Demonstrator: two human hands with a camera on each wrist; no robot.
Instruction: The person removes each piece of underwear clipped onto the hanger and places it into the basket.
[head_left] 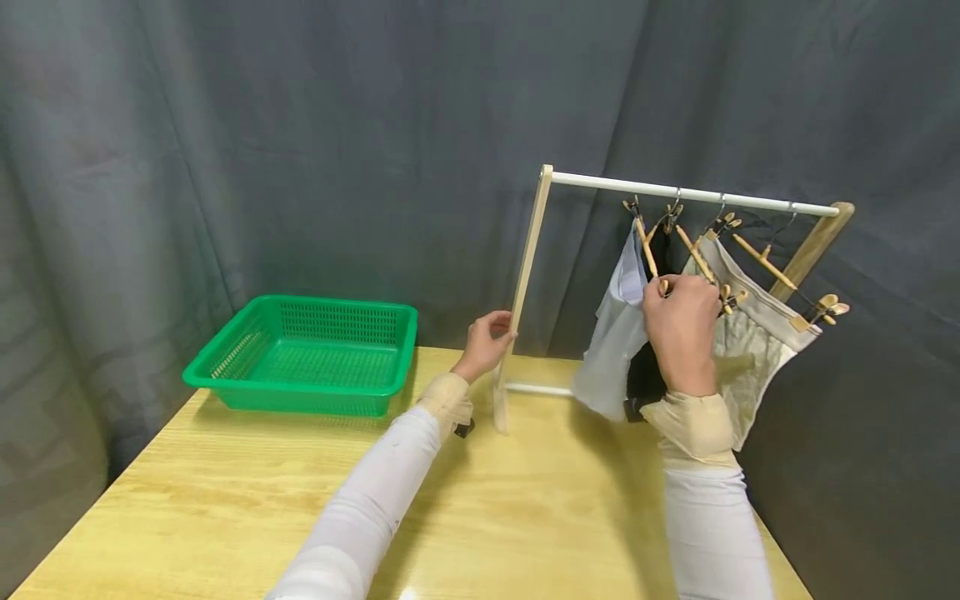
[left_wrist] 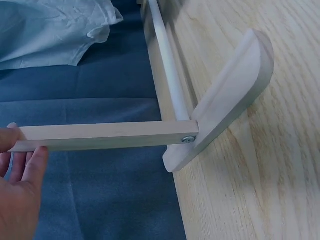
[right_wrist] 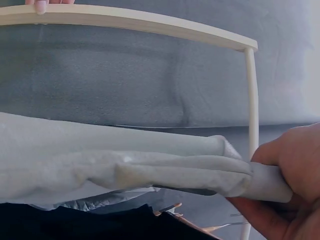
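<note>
My left hand [head_left: 486,343] grips the left wooden upright [head_left: 529,250] of a small clothes rack, thumb and fingers on either side of it in the left wrist view. At the rack's right half, my right hand [head_left: 682,329] pinches the near end of a wooden clip hanger [head_left: 647,247]. From this hanger hangs a pale grey-blue garment [head_left: 611,350]. In the right wrist view the fingers close around the garment's top corner [right_wrist: 270,182], hiding the clip there. A black garment [head_left: 647,375] hangs just behind, partly covered by the hand and the pale cloth.
The rack's white top rail [head_left: 615,183] carries several hangers. Farther right hangs a cream garment [head_left: 750,342] with a pale waistband. A green plastic basket [head_left: 300,387] stands on the left of the wooden table [head_left: 525,517]. A grey curtain [head_left: 375,150] closes off the back.
</note>
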